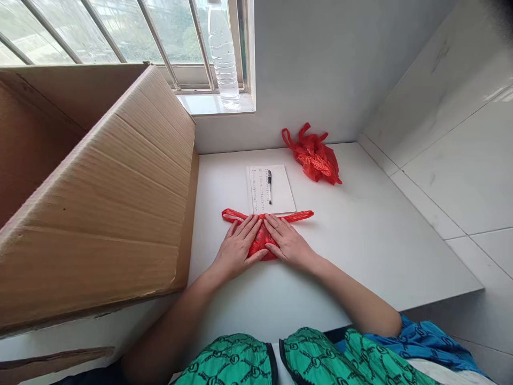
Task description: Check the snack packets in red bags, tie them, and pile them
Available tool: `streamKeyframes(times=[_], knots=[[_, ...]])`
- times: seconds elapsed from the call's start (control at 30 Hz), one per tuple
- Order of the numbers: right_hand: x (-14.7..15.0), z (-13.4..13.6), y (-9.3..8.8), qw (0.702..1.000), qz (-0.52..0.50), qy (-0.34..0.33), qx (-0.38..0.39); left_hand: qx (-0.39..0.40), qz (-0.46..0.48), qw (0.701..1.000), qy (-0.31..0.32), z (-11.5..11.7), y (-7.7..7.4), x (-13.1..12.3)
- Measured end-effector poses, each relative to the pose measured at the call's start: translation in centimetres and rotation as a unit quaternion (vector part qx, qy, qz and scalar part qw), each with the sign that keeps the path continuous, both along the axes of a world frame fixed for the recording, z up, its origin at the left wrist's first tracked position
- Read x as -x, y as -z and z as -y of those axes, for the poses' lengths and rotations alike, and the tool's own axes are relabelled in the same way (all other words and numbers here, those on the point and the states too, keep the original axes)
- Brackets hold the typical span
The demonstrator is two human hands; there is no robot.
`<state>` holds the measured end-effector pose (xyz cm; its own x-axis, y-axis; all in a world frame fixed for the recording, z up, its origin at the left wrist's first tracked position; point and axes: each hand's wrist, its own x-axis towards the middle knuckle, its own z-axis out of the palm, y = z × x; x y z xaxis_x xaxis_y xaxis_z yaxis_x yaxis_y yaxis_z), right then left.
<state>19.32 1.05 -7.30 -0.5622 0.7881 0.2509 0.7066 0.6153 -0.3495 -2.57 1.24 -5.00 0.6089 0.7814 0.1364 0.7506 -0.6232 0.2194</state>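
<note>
Both hands lie flat on a red plastic bag spread on the white table, in front of the person. The left hand covers the bag's left part and the right hand its right part; fingers are straight and close together, palms down, neither hand gripping. The two thumbs point inward and nearly meet over the bag. Its loop handles stretch out to either side beyond the fingertips, right by the near edge of an open notebook. A black-capped pen lies lengthwise on the notebook. Farther back, to the right, sits a crumpled heap of red plastic with loop handles. A large open cardboard box stands at left; a clear water bottle stands on the windowsill.
</note>
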Motion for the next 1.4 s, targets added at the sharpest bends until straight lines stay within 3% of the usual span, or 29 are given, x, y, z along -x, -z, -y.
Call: streamKeyframes(times=[0.3, 0.43, 0.5, 0.6, 0.67, 0.8, 0.93, 1.03, 1.1, 1.17, 1.2, 1.3, 1.33, 1.4], knots=[[0.2, 0.1, 0.0, 1.000, 0.014, 0.002, 0.016, -0.007, -0.002, 1.000, -0.003, -0.1, 0.5, -0.3], [-0.1, 0.0, -0.6, 0.998, -0.038, -0.008, 0.046, 0.032, 0.088, 0.996, 0.012, -0.6, -0.1, 0.4], [-0.8, -0.1, -1.5, 0.991, -0.112, -0.005, 0.068, 0.035, 0.173, 0.984, -0.027, -0.9, -0.8, 1.1], [-2.2, -0.4, -2.9, 0.962, -0.253, 0.066, 0.072, 0.008, 0.246, 0.956, -0.158, -1.2, -1.9, 1.9], [-3.1, -0.6, -3.6, 0.935, -0.323, 0.123, 0.082, 0.019, 0.211, 0.953, -0.218, -1.2, -2.4, 2.0], [-3.7, -0.6, -4.2, 0.896, -0.376, 0.147, 0.185, 0.069, 0.094, 0.960, -0.255, -0.7, -2.6, 1.7], [-2.9, -0.1, -4.0, 0.857, -0.367, 0.112, 0.345, 0.124, 0.076, 0.955, -0.259, -0.4, -2.9, 1.5], [-2.1, 0.5, -4.1, 0.836, -0.345, 0.103, 0.415, 0.199, 0.192, 0.938, -0.208, 0.1, -3.6, 1.2], [-1.8, 0.9, -4.7, 0.833, -0.349, 0.096, 0.419, 0.223, 0.327, 0.903, -0.168, 0.9, -4.5, 0.5], [-1.6, 1.4, -5.7, 0.815, -0.383, 0.053, 0.432, 0.195, 0.438, 0.868, -0.133, 2.2, -5.5, -0.6], [-1.6, 1.7, -6.3, 0.797, -0.406, 0.012, 0.448, 0.165, 0.461, 0.865, -0.108, 3.0, -5.9, -1.2], [-1.4, 2.2, -7.8, 0.731, -0.458, -0.130, 0.489, 0.082, 0.392, 0.915, 0.040, 4.9, -6.6, -2.8], [-1.5, 2.2, -8.0, 0.721, -0.465, -0.152, 0.491, 0.063, 0.349, 0.930, 0.099, 5.2, -6.6, -3.1], [-1.6, 1.9, -7.9, 0.724, -0.472, -0.129, 0.486, 0.027, 0.295, 0.937, 0.187, 5.4, -6.3, -3.2]])
